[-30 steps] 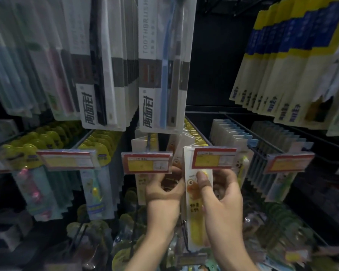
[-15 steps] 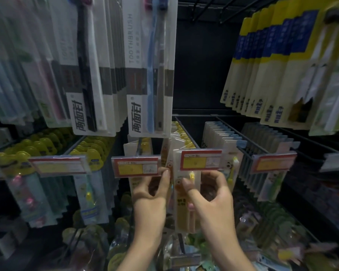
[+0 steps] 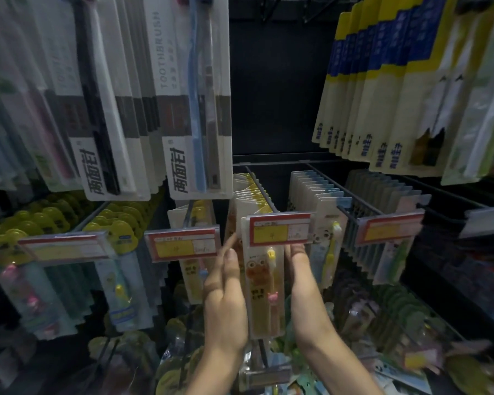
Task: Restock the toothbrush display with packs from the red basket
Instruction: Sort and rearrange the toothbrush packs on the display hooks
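At the centre of the frame, the yellow toothbrush pack [image 3: 264, 295] is sitting frontmost under the red price tag [image 3: 280, 229]. It is likely risking a crooked hang or a drop if its hole is missing the hook. The left hand [image 3: 226, 306] and right hand [image 3: 303, 280] are flanking it, straight fingers [image 3: 231, 260] touching its edges, pinching nothing.

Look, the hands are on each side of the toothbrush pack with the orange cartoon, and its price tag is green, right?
Not quite. The head view shows the price tag above the toothbrush pack is red and yellow, not green. The left hand and right hand are on each side of the pack, with its orange cartoon.
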